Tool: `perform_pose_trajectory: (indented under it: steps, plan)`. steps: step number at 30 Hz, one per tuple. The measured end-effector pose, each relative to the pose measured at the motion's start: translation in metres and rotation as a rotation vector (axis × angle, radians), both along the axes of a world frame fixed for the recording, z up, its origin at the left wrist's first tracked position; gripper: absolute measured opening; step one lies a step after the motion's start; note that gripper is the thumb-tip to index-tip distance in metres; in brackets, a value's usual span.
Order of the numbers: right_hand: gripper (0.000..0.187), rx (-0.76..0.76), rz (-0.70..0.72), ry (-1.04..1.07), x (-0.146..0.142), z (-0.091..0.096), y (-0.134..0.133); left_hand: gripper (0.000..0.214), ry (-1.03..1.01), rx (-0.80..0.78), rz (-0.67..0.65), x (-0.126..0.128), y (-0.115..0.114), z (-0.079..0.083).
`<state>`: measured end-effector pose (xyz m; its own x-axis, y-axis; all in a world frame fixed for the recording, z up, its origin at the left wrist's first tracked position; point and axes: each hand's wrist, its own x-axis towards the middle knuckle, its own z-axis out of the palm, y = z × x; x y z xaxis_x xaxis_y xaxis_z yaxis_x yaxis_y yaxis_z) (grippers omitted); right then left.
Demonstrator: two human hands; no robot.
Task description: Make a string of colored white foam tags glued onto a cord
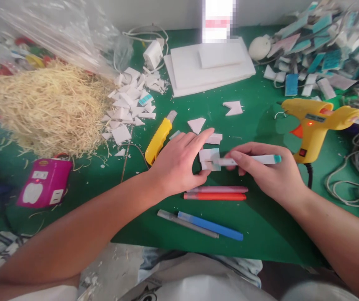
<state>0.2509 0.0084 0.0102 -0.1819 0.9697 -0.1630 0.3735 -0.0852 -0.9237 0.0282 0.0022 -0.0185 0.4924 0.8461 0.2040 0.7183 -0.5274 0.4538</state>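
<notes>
A small square of white foam board (pixel 209 154), tinted pale teal along its right side, lies on the green table. My left hand (pixel 179 161) holds it from the left, with the thumb at its lower edge and the index finger stretched out above it. My right hand (pixel 267 167) is closed around a white marker pen (pixel 257 159) with a teal end. The marker's tip is over the square's right part and looks blurred. Beyond my left fingers lie white foam scraps (pixel 196 125). A yellow box cutter (pixel 159 140) with its blade out lies beside my left hand.
Pink (pixel 219 189), red (pixel 215 196), grey (pixel 187 223) and blue (pixel 211 225) markers lie nearby. A yellow hot glue gun (pixel 314 125) stands right, its light lit. White foam sheets (pixel 182 79), straw (pixel 47 104), foam scraps (pixel 121 133) and a magenta power socket (pixel 43 184) surround the work.
</notes>
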Motion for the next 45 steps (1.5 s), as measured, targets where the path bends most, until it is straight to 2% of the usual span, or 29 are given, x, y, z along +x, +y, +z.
perform_pose_trajectory:
  steps: [2, 8, 13, 20, 29, 45]
  plan:
    - [0.027, -0.024, 0.026, 0.0, 0.0008, -0.0006, 0.0003, 0.07, -0.003, -0.008, 0.002, 0.0002, 0.0001, -0.0003]
    - [0.018, 0.054, -0.06, -0.013, 0.0007, -0.0045, -0.0002, 0.071, 0.004, -0.004, -0.003, 0.0002, -0.0003, 0.0]
    - [0.017, 0.027, -0.017, 0.008, -0.0011, -0.0016, -0.0005, 0.07, 0.003, 0.004, 0.002, -0.0001, 0.0, -0.0009]
    - [0.014, 0.011, -0.051, 0.028, -0.0012, 0.0015, 0.0003, 0.069, 0.002, 0.014, -0.002, 0.0005, -0.0001, 0.0005]
    - [0.028, 0.057, -0.046, 0.034, 0.0009, -0.0032, 0.0009, 0.031, -0.017, 0.103, -0.028, 0.0005, -0.0011, -0.0006]
    - [0.014, 0.115, -0.008, 0.002, 0.0013, -0.0056, 0.0002, 0.03, -0.035, 0.072, -0.018, 0.0005, 0.0005, -0.0026]
